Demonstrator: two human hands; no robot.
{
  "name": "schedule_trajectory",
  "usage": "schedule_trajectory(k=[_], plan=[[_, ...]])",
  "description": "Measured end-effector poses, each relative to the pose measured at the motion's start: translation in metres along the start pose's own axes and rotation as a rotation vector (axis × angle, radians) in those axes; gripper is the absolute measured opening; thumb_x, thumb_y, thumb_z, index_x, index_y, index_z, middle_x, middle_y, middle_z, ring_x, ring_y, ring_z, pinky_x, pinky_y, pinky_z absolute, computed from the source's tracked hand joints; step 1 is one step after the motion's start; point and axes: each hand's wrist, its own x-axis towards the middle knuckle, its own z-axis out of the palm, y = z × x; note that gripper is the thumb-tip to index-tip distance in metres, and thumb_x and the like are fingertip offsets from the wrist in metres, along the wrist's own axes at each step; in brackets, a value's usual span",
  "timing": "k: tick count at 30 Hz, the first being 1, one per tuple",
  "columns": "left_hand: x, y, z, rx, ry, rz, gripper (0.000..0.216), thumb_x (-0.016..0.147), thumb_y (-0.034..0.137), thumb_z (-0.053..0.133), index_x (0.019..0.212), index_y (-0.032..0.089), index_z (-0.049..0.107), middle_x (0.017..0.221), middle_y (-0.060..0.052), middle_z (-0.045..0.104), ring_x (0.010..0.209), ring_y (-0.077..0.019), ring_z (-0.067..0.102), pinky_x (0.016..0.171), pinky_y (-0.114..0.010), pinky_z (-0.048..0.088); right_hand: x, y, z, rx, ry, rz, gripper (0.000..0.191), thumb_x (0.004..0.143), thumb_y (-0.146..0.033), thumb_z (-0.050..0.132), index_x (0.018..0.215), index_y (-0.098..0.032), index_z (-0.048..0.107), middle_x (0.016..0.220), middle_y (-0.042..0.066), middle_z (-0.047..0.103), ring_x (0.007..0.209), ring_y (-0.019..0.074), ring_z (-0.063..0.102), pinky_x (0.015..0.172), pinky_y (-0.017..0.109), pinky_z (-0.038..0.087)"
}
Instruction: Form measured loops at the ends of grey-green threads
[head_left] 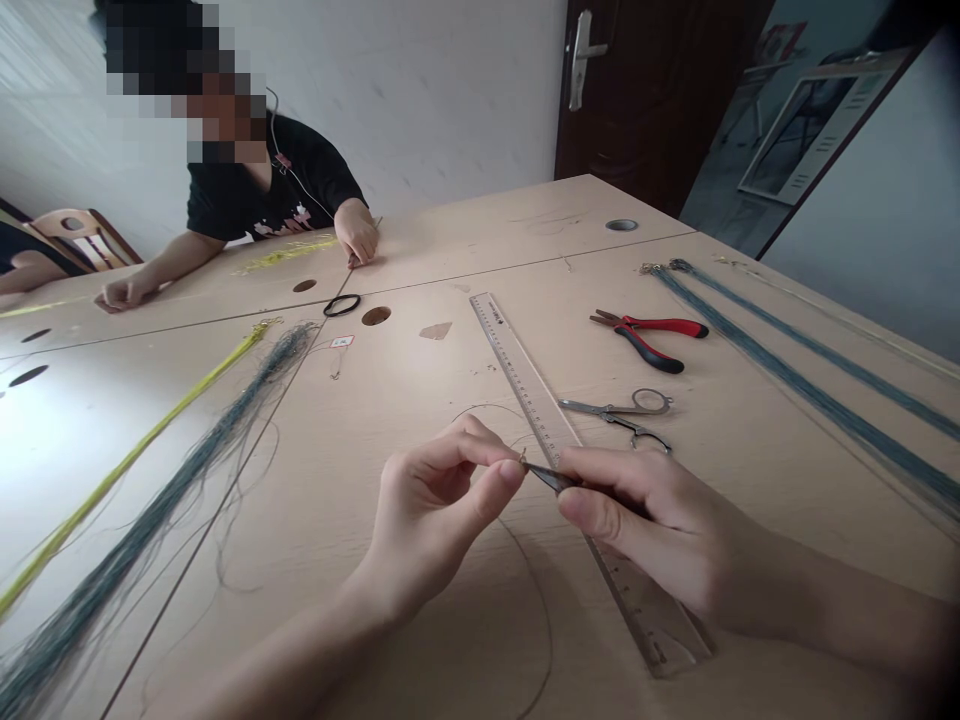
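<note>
Near the middle of the view, my left hand (431, 510) pinches a tiny gold-coloured metal clasp (523, 455) between thumb and forefinger. A thin dark cord (546, 590) curves down from there over the table. My right hand (660, 530) is closed round needle-nose pliers (549, 478), whose handles are mostly hidden in the palm. The tapered jaw tips touch or nearly touch the clasp at my left fingertips. Beneath my hands a clear ruler (529, 390) lies slanting, partly covered by my right hand. Small scissors (611, 410) rest just beyond that hand.
Red-and-black pliers (652, 335) lie farther right, beside blue-grey cord bundles (795, 365). At left are a yellow bundle (150, 440) and another blue-grey bundle (180, 490). A black band (342, 305) lies near a table hole (376, 317). A co-worker (262, 190) sits across the table.
</note>
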Motion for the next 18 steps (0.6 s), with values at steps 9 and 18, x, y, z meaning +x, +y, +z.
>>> schedule_trajectory(k=[9, 18], plan=[[-0.0018, 0.0006, 0.0002, 0.022, -0.003, 0.022, 0.013, 0.084, 0.019, 0.060, 0.072, 0.019, 0.065, 0.071, 0.000, 0.055, 0.069, -0.0104, 0.049, 0.063, -0.023, 0.039, 0.0005, 0.0036, 0.0052, 0.145, -0.008, 0.013, 0.031, 0.094, -0.041, 0.036, 0.076, -0.017, 0.045, 0.054, -0.007, 0.029, 0.048, 0.0065, 0.026, 0.042, 0.020, 0.021], [0.0000, 0.0019, -0.0003, 0.014, 0.015, 0.005, 0.014, 0.083, 0.018, 0.059, 0.071, 0.019, 0.065, 0.070, -0.001, 0.055, 0.069, -0.0121, 0.048, 0.063, -0.025, 0.038, -0.0009, 0.0025, 0.0021, 0.136, 0.039, -0.046, 0.034, 0.093, -0.041, 0.038, 0.067, -0.019, 0.038, 0.056, -0.005, 0.032, 0.050, 0.0084, 0.030, 0.045, 0.022, 0.025]])
